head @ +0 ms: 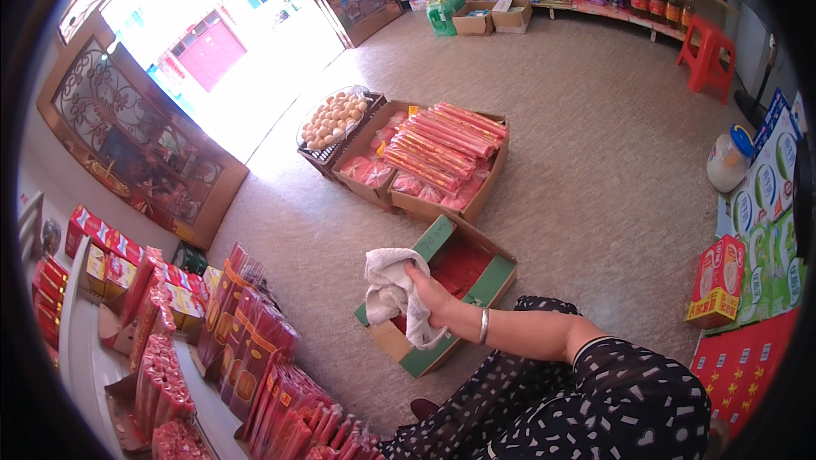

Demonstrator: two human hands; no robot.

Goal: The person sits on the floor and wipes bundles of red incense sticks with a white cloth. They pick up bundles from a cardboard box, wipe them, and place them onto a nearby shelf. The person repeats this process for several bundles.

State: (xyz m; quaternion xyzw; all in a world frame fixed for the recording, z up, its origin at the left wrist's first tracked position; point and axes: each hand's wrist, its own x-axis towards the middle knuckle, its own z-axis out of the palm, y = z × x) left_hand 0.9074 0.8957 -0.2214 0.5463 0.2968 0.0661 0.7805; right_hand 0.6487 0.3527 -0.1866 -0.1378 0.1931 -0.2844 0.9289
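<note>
My right hand [432,297] is closed around a crumpled whitish cloth [390,281], which hangs down from the fingers. A silver bracelet [484,326] circles that wrist. Below the cloth, an open cardboard box with green flaps [497,281] stands on the floor and holds red items [460,269]. The cloth and forearm cover part of this box; whether they touch it I cannot tell. My left hand is out of view. Left of the box, a shelf bears bundles of red sticks [287,402] and dark red packets [239,358] in clear wrapping.
Beyond the box, cartons hold long red packages [440,147] and pink bagged goods [366,170], beside a basket of eggs [335,119]. At right stand stacked drink cartons [768,192], a blue-lidded jar [730,160] and a red stool [709,55]. An ornate door [143,135] stands open.
</note>
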